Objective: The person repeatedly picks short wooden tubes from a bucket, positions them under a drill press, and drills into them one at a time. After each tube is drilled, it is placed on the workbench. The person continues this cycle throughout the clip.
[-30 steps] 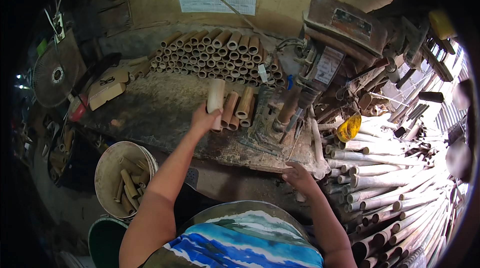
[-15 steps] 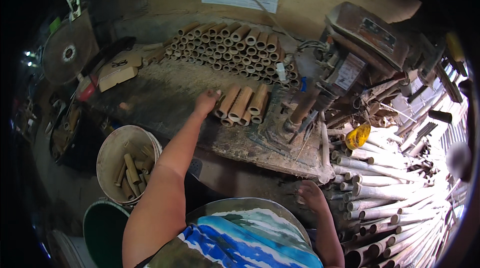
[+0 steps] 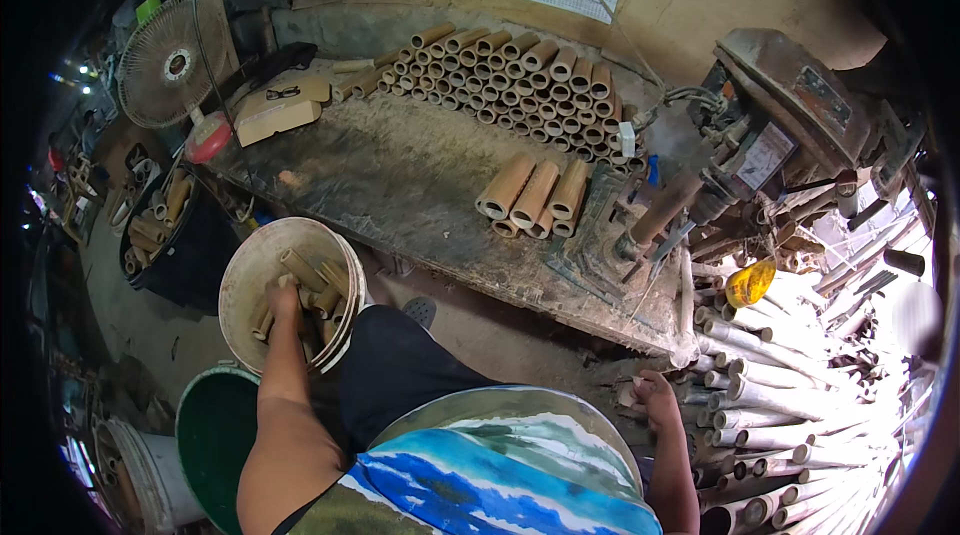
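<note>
My left hand is down inside a whitish bucket, among short cut bamboo tubes. Its fingers are mostly hidden there, so whether they grip a tube cannot be told. Low at the right, beyond the bench's front edge, my right hand is closed with bent fingers around something small and pale that I cannot make out. On the bench a small stack of bamboo tubes lies with its cut ends toward me.
A large pile of bamboo tubes fills the back of the bench. A drill press stands right, long bamboo poles below it. At left are a fan, a dark bin of bamboo pieces and a green bucket.
My left hand has left the small tube stack on the bench and moved left and down into the whitish bucket. My right hand stays low at the right. The view has shifted.
</note>
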`<state>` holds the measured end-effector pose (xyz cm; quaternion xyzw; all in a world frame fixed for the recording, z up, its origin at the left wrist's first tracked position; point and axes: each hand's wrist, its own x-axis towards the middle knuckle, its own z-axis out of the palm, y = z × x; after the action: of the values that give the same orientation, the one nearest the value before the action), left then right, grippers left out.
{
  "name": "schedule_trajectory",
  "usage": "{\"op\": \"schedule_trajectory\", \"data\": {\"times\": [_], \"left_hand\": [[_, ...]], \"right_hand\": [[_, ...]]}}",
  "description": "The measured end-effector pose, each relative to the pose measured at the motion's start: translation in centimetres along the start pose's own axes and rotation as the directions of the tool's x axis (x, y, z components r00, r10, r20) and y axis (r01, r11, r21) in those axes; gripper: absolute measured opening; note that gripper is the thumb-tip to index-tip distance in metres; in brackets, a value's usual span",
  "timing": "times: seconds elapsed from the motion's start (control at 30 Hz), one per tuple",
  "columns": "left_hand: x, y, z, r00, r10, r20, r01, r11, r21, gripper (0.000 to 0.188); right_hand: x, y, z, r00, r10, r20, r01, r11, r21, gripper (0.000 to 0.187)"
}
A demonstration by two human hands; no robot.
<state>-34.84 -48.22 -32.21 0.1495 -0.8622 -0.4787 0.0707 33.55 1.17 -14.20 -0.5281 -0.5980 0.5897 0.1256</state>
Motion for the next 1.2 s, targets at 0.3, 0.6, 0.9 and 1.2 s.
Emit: {"op": "schedule_trajectory", "data": {"times": [0.3,0.6,0.9,1.2], "left_hand": [[-12.7,17.9,2.6,0.728,0.675,-0.12,-0.666,0.655,-0.357,0.061],[-27.3,31.4,15.8,0.581,0.441,0.684,-0.456,0.873,-0.176,0.066],[-27.2,31.9,16.8,0.672,0.603,0.43,-0.452,0.794,-0.407,0.032],[-27.5,36.9,-0.2,0.508,0.635,0.582,-0.354,0.77,-0.531,0.013]], "right_hand": [[2.3,-1.3,2.4,0.967,-0.254,-0.008,0.238,0.918,-0.318,0.046],[-1.0,-4.9,5.4,0.93,-0.363,0.058,0.35,0.825,-0.444,0.047],[-2.0,-1.5,1.8,0.956,-0.29,-0.04,0.247,0.873,-0.421,0.05],[-2.8,-11.2,9.7,0.761,-0.638,0.117,0.573,0.575,-0.584,0.069]]}}
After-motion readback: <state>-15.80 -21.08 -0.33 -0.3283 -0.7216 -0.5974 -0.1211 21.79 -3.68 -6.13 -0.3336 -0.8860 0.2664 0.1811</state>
